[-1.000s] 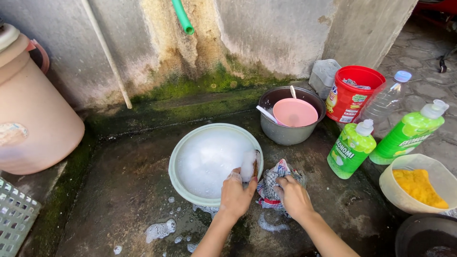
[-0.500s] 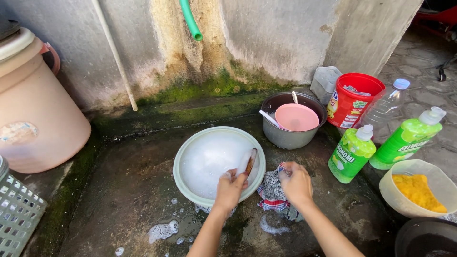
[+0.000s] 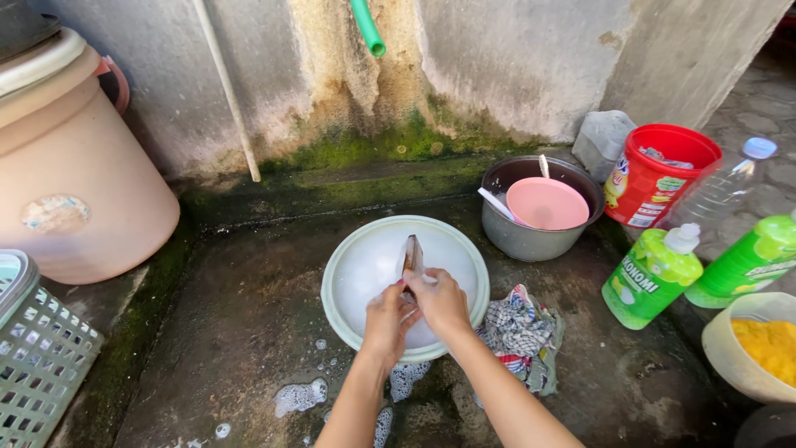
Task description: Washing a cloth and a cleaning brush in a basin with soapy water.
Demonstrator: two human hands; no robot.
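Note:
A pale green basin [image 3: 333,286] full of soapy water sits on the wet concrete floor. Both my hands meet over its near side. My left hand [image 3: 385,322] and my right hand [image 3: 440,302] are closed around a knife-like utensil [image 3: 412,251], whose flat brownish metal blade points up and away from me above the foam. A checked cloth [image 3: 524,333] lies crumpled on the floor just right of the basin, touching no hand.
A grey pot [image 3: 519,238] holding a pink plate [image 3: 547,204], a red tub [image 3: 663,170], a clear bottle [image 3: 723,189], two green soap bottles [image 3: 654,276] and a cream bowl [image 3: 734,365] stand at right. At left are a large pink bucket [image 3: 83,191] and a basket [image 3: 37,361].
My right hand has left the checked cloth and joined my left hand over the basin. The utensil has been lifted from the foam and now stands blade up.

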